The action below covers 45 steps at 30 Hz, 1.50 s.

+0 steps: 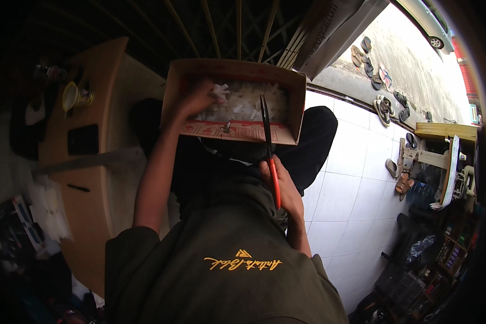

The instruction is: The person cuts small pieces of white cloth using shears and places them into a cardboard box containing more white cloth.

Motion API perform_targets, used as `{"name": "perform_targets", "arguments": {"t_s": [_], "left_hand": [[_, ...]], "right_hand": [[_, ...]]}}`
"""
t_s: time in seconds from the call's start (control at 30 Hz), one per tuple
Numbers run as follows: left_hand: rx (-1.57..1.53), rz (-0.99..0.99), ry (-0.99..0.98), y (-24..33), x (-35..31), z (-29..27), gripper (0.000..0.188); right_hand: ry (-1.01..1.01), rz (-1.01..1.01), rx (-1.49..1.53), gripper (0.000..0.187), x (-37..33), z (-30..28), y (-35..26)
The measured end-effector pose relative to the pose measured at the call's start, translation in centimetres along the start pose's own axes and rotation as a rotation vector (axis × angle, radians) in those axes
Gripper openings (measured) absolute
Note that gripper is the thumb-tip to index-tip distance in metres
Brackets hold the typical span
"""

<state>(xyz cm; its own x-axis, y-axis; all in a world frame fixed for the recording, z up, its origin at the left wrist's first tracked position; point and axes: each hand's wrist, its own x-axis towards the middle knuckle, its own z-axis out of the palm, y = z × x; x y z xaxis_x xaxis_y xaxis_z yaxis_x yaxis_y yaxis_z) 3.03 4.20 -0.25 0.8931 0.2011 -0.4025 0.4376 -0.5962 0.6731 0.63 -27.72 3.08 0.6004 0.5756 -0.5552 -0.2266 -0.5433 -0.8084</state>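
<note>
A cardboard box (301, 110) stands open in front of me, between my knees. Loose white strips and scraps (252, 102), of paper or thin plastic, cover its bottom. My left hand (200, 98) reaches in over the box's left side, blurred, with its fingers closed on a white strip (221, 90). In my right hand (289, 189) is a pair of long-nose pliers (267, 127) with red handles and slim dark jaws. They point away from me, across the box's near right wall, and their tips look slightly apart above the scraps.
To the left is a wooden table (86, 189) bearing a dark flat device (83, 140), a pen (79, 188) and a yellow-rimmed tub (70, 96). A metal grille (238, 27) rises behind the box. White floor tiles (356, 178), shoes (383, 110) and a cluttered shelf (451, 254) are on the right.
</note>
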Motion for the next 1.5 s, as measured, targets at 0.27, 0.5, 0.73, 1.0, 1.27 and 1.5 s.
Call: {"name": "perform_targets", "arguments": {"t_s": [0.27, 0.5, 0.73, 1.0, 1.27, 1.5], "left_hand": [[-0.564, 0.056, 0.107, -0.6, -2.9, 0.7, 0.033], [-0.98, 0.087, 0.184, 1.8, -3.9, 2.0, 0.029], [-1.021, 0.055, 0.122, 3.0, -4.7, 3.4, 0.028], [-0.941, -0.064, 0.095, 4.1, -5.5, 2.7, 0.029], [-0.81, 0.123, 0.148, -0.7, -3.7, 3.5, 0.027], [0.178, -0.117, 0.367, -0.8, -2.8, 2.1, 0.029]], "right_hand": [[0.025, 0.015, -0.026, 0.062, -0.2, 0.0, -0.6], [-0.036, 0.006, -0.114, 0.069, -0.4, 0.0, -1.3], [-0.084, -0.005, -0.158, 0.078, -0.5, 0.3, -1.5], [-0.071, 0.038, -0.119, 0.077, -0.4, 0.4, -1.9], [-0.064, 0.068, -0.108, 0.071, -0.4, 0.4, -2.3], [-0.046, 0.046, -0.062, 0.068, -0.4, 0.4, -1.4]]}}
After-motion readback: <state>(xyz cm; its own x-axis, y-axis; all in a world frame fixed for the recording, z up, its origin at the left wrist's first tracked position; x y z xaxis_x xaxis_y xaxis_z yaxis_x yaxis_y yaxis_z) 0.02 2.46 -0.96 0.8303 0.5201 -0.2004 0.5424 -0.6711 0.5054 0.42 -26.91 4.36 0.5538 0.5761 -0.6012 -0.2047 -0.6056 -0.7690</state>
